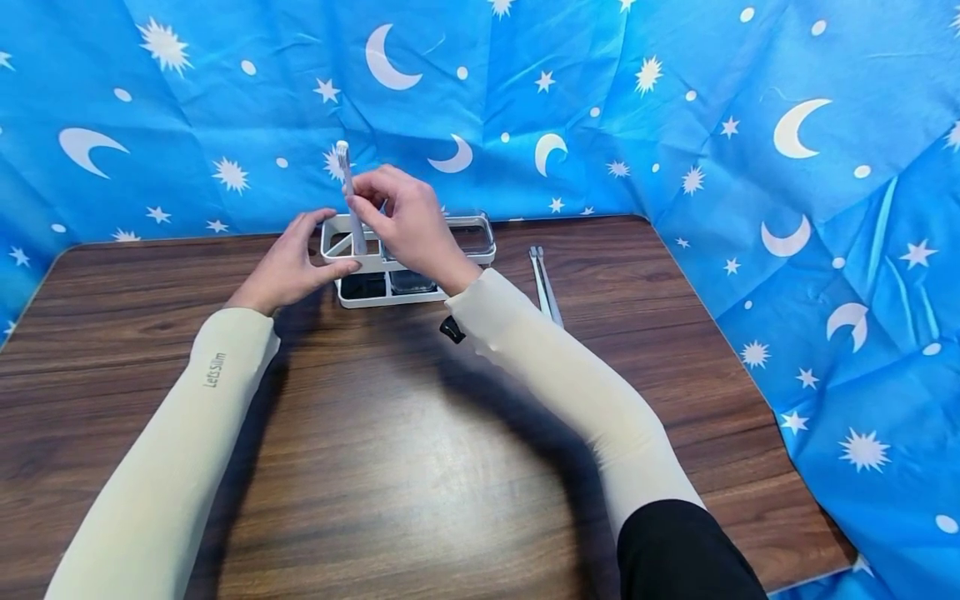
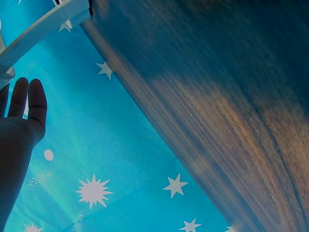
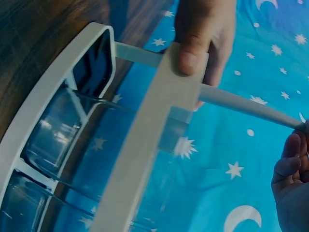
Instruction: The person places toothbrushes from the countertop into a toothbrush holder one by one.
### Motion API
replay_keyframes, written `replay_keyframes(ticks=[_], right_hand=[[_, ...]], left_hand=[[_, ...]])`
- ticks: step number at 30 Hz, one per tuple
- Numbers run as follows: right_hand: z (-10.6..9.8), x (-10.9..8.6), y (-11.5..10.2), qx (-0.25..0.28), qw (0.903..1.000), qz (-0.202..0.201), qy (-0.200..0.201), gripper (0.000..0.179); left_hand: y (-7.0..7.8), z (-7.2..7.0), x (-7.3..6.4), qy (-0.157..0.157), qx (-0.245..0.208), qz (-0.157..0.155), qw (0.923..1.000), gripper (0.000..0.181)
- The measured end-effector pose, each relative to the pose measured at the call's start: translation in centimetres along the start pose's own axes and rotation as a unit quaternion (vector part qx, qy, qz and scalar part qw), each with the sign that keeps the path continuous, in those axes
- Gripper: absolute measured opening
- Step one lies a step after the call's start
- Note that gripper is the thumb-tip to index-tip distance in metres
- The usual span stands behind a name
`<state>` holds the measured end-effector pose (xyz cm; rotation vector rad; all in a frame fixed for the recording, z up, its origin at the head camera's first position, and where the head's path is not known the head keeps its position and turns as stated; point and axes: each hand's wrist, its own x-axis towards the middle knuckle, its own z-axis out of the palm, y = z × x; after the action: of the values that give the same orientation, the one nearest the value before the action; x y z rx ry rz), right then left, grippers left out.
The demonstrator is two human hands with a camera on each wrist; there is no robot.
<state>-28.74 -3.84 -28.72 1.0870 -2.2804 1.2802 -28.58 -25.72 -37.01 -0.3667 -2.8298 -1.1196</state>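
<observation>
A white two-tier toothbrush holder (image 1: 480,260) stands at the back of the table, with clear cups (image 3: 53,135) inside its frame. My left hand (image 1: 288,265) holds its left end, the thumb on the front of the upper rail and fingers behind. My right hand (image 1: 408,212) pinches a pale grey toothbrush (image 1: 357,229), bristle head up. The toothbrush stands nearly upright, its lower handle in one of the left compartments of the upper tier. In the right wrist view, my right fingers show at the right edge, on the handle.
Two more toothbrushes (image 1: 545,287) lie side by side on the wooden table (image 1: 390,433), right of the holder. A blue curtain (image 1: 525,100) with moons and stars hangs along the back and right edges. By my right wrist is a small black piece (image 1: 452,329).
</observation>
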Motion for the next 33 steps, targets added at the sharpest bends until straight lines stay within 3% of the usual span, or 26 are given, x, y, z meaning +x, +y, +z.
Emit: replay_keyframes(ticks=[9,15,24,33], right_hand=[[1.0,-0.1,0.9,-0.008,0.9973,0.060,-0.043,0.017],[1.7,-0.3,1.7,-0.028,0.9918,0.089,-0.087,0.018],[2.4,-0.3,2.2,-0.096,0.9787,0.100,-0.152,0.021],[2.6,-0.4,2.8,-0.061,0.9765,0.112,-0.173,0.017]], left_hand=[[0.1,0.0,0.1,0.005,-0.002,0.020,0.9998,0.091],[0.2,0.0,0.0,0.003,-0.004,0.014,0.9999,0.090],[-0.1,-0.1,0.0,-0.001,-0.004,0.007,1.0000,0.092],[0.1,-0.2,0.0,0.004,-0.003,0.011,0.9999,0.091]])
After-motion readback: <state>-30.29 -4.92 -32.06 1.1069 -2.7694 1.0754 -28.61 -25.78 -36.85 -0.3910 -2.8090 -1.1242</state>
